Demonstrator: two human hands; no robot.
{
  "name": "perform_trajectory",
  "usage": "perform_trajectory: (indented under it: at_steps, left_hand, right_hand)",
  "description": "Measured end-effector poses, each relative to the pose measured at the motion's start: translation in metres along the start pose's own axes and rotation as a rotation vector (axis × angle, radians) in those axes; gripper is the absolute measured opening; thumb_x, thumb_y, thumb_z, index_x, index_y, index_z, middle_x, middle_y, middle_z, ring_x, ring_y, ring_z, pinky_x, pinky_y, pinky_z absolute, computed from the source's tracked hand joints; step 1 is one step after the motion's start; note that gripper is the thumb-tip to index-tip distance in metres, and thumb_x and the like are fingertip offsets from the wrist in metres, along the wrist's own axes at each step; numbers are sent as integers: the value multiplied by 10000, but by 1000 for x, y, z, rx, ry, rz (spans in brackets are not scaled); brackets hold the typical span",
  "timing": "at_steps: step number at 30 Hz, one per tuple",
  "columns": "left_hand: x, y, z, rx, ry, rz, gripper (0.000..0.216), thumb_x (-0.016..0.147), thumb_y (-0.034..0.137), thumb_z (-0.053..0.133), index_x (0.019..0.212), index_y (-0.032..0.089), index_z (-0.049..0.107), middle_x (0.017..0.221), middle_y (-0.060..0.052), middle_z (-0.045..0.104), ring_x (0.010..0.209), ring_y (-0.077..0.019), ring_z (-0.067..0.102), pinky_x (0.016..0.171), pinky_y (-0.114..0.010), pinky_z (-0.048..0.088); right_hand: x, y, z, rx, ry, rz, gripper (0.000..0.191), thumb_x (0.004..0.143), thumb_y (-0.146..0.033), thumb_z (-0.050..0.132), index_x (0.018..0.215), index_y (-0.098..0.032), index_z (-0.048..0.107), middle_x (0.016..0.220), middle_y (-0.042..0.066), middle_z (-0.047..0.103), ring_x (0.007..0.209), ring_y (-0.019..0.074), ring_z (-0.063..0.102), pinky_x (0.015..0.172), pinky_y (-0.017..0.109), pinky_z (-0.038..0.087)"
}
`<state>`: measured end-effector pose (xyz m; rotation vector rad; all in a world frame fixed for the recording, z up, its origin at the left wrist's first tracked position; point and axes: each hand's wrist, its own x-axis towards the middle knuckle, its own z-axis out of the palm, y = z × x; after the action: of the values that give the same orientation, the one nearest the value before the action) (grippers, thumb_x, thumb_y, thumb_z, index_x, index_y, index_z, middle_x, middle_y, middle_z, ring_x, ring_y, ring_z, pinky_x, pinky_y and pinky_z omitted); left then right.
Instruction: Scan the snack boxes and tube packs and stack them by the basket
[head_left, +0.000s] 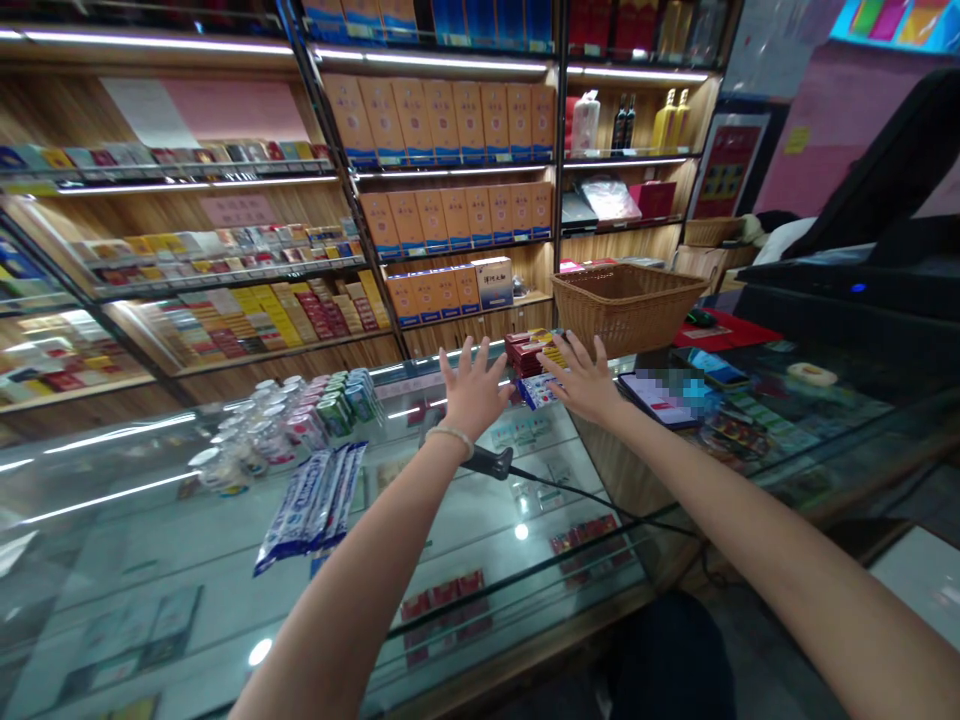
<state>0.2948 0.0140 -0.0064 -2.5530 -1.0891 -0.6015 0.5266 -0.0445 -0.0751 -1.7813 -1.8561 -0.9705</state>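
Note:
My left hand is stretched out over the glass counter with its fingers spread, holding nothing. A bracelet circles that wrist. Partly behind it lies a black handheld scanner with its cable running right. My right hand also has its fingers apart and nothing in it. Close to its fingertips are a stack of small red and yellow packs and a blue-and-white packet; whether the hand touches them I cannot tell. Left of my arms lie long blue-and-white packets, beside rows of small jars and green cans.
A wicker basket stands at the counter's back. A tablet, a roll of tape and a dark monitor are on the right. Shelves with orange boxes line the wall. The glass counter's front edge runs below my arms.

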Motion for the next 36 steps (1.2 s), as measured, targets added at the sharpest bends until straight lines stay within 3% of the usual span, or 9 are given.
perform_trajectory:
  at_steps: [11,20,26,36]
  left_hand:
    - [-48,-59,-42,71,62,-138,513,995,473,560,1483,325,613,1741,-79,344,1632,-379,205,1282,-745,42]
    - [-102,-121,-56,104,83,-254,507,1003,471,524,1472,309,625,1740,-96,344,1635,-394,188,1281,-743,0]
    - [-131,-155,-57,127,89,-346,493,1012,480,506,1451,304,643,1727,-109,368,1633,-380,198,1277,-749,7]
    - [-153,-169,-54,79,-13,-420,482,1006,448,550,1445,283,662,1741,-116,336,1622,-415,212,1255,-789,39]
  right_hand:
    - [40,-85,-32,141,56,39,524,1068,-486,478,1553,-297,543,1712,144,385,1589,366,278,1260,705,69]
    - [53,-150,-43,213,80,-3,534,1063,-472,483,1564,-291,527,1714,142,380,1590,380,252,1259,693,57]
    - [54,-172,-40,215,54,11,525,1071,-475,462,1557,-289,532,1719,148,370,1587,371,269,1252,705,86]
    - [41,-180,-34,226,35,33,502,1083,-467,456,1532,-274,568,1679,149,439,1555,354,333,1251,684,123]
